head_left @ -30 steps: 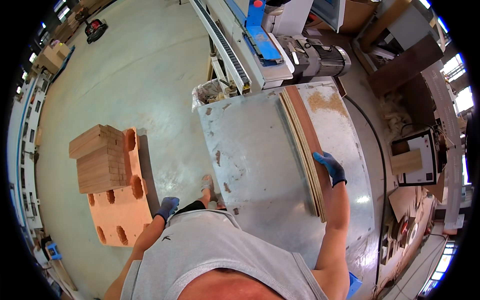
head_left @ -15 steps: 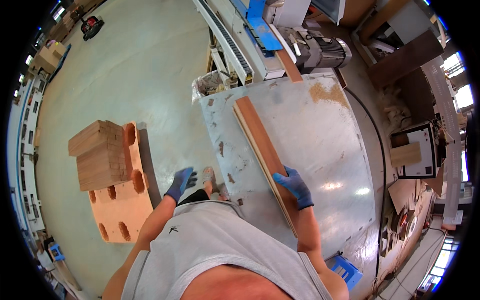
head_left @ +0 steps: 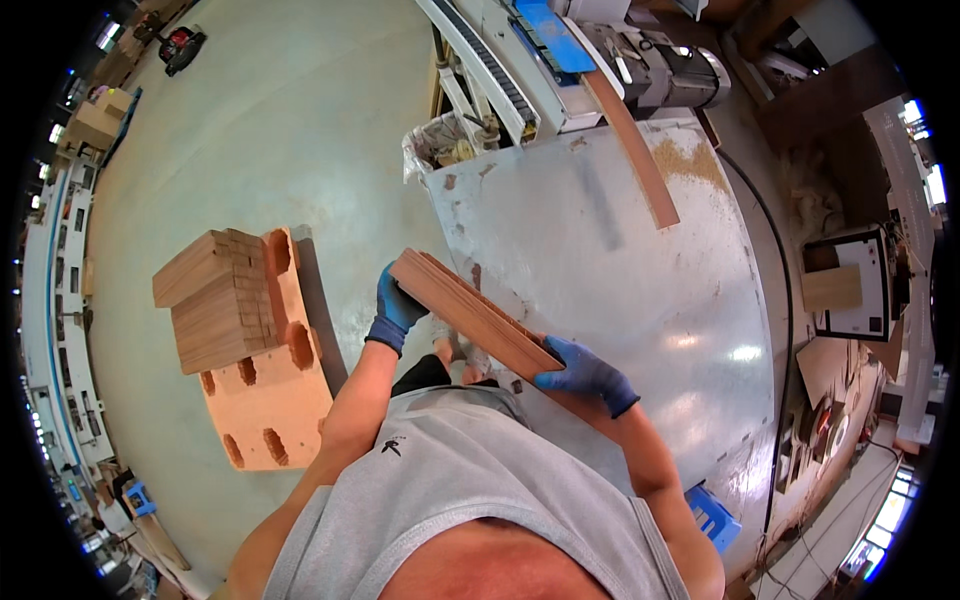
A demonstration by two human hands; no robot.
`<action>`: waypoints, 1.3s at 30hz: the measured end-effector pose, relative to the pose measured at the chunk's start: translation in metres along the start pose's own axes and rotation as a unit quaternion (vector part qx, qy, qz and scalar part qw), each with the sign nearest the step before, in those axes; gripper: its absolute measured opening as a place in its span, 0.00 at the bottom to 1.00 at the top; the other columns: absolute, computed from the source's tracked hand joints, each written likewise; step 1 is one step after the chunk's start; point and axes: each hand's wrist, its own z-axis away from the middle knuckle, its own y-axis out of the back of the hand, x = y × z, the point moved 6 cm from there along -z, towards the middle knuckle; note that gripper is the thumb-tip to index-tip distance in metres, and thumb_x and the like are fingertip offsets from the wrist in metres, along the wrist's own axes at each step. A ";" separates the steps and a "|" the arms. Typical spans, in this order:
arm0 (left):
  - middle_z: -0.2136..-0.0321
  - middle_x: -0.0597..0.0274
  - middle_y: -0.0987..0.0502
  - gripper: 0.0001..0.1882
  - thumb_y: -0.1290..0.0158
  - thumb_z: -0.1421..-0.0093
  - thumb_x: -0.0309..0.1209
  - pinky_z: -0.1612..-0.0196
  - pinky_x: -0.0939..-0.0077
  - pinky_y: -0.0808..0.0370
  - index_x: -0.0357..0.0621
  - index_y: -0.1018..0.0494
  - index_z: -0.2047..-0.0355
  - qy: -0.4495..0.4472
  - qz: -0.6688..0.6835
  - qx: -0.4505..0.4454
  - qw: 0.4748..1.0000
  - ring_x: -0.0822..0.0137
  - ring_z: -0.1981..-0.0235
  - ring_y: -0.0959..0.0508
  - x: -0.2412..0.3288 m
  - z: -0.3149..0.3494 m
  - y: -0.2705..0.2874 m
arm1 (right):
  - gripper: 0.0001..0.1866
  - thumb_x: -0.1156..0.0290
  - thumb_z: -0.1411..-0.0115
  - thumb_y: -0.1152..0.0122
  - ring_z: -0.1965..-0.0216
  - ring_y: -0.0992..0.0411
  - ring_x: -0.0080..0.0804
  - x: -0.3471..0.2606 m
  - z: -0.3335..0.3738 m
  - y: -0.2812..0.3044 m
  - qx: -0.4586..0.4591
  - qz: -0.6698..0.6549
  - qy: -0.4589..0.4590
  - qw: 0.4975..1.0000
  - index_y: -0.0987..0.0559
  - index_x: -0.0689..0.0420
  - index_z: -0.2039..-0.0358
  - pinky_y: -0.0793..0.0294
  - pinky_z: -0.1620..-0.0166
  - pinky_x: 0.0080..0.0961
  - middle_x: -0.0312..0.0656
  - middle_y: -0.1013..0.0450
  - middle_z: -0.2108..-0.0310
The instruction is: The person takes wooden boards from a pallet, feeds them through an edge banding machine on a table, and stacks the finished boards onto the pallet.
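Observation:
A thin bundle of long brown wooden planks [head_left: 470, 312] slants in front of me, over the near left part of the metal table. My left hand [head_left: 396, 302], in a blue glove, grips its far left end. Nearer my body, my right hand [head_left: 588, 374], gloved too, clasps the planks from the right side, thumb over the top. The planks' near end runs down toward my right forearm. Another single plank [head_left: 632, 150] sticks out of the machine [head_left: 555, 40] over the far part of the table and touches neither hand.
The grey metal table [head_left: 690, 300] has sawdust [head_left: 690, 165] at its far right corner. On the floor at left, a wooden pallet [head_left: 265, 400] bears stacked planks [head_left: 220, 300]. A blue stool [head_left: 712, 518] stands beside the table; a black cable [head_left: 785, 290] runs past it.
My left hand has come up from beside my body and taken hold of the planks' far end. The bundle has been tilted and shifted left. The machine's plank reaches farther out.

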 end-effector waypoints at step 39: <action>0.43 0.56 0.25 0.26 0.59 0.26 0.44 0.35 0.74 0.36 0.33 0.29 0.42 -0.070 -0.584 -0.264 0.764 0.67 0.41 0.28 -0.038 -0.166 -0.177 | 0.51 0.49 0.57 0.27 0.38 0.46 0.67 -0.034 0.036 -0.021 0.430 0.384 -0.218 0.787 0.38 0.59 0.36 0.50 0.39 0.69 0.66 0.45 0.39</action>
